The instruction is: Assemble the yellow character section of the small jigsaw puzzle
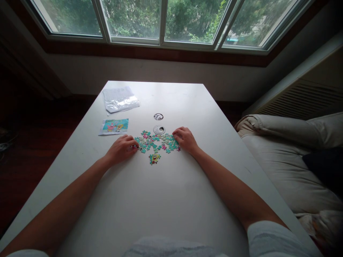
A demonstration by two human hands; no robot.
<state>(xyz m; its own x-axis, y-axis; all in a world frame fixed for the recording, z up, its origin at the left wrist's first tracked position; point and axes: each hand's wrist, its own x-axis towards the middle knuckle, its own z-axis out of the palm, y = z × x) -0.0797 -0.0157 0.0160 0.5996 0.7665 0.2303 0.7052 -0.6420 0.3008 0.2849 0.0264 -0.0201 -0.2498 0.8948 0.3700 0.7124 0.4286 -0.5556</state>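
Head cam: my L hand (122,149) & R hand (185,139) at L/R edges of loose puzzle pcs (171,142), mid-table (166,200); fingers half-curled, can't tell if gripping. Joined yellow chunk (154,159) just nr side.

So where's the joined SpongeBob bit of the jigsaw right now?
In the head view, the joined SpongeBob section lies on the white table, on the near side of the scattered jigsaw pieces, to the right of the left hand.

A pale padded sofa (268,160), reddish-brown floor (45,150) and wide window (131,18) suggest a home.
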